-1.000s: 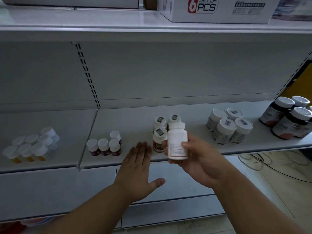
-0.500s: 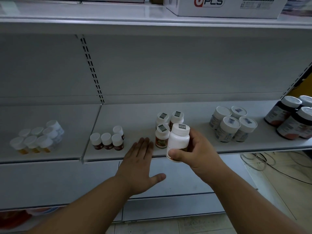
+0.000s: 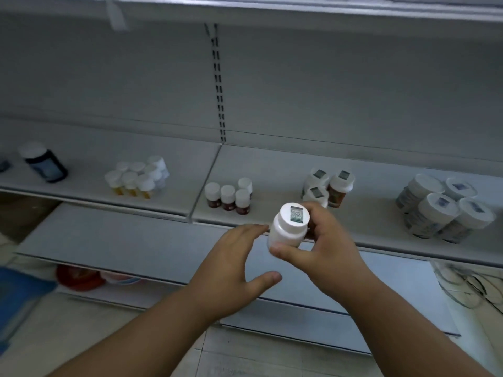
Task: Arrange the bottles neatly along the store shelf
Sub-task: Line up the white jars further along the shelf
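White bottle [image 3: 288,226] in right hand [image 3: 324,248]

White bottle [image 3: 285,232], white cap with a dark square code sticker. Pale grey shelf [image 3: 272,164]. Small brown bottles [image 3: 228,198], white caps. Yellow-bottomed vials [image 3: 130,183], white lids. A dark blue jar [image 3: 45,165], white lid. Grey-labelled white tubs [image 3: 441,210] at right.

Shop aisle, metal store shelf [image 3: 353,159], grouped bottles [image 3: 230,195]
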